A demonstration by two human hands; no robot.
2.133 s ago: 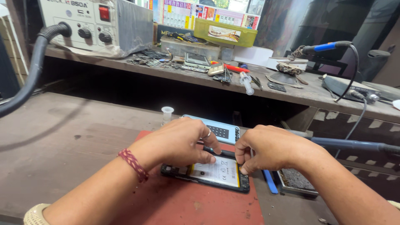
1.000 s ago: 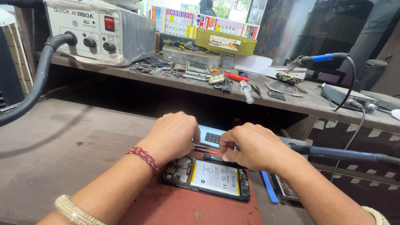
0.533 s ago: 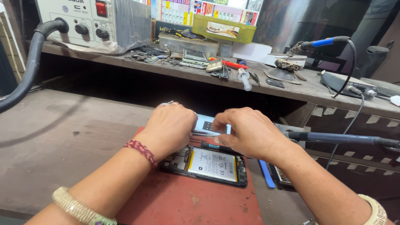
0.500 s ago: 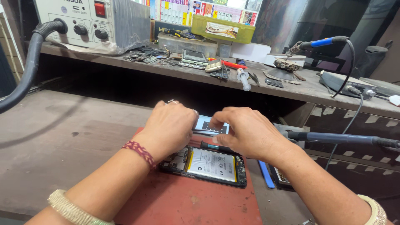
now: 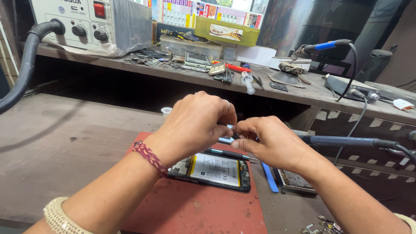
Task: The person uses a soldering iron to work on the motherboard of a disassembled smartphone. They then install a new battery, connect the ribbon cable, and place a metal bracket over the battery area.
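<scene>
Our left hand (image 5: 197, 123) and right hand (image 5: 264, 141) meet fingertip to fingertip, both pinched narrow on a small part (image 5: 226, 140). Beneath them: opened phone (image 5: 214, 170), red mat (image 5: 195, 210). Blue pry tool (image 5: 268, 177) just right of the phone.

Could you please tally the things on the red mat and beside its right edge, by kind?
Opened phone: 1
Slim dark tool above it: 1
Blue pry tool: 1
Small tray: 1
Total: 4

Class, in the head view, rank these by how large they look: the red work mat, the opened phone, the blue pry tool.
1. red work mat
2. opened phone
3. blue pry tool
</scene>
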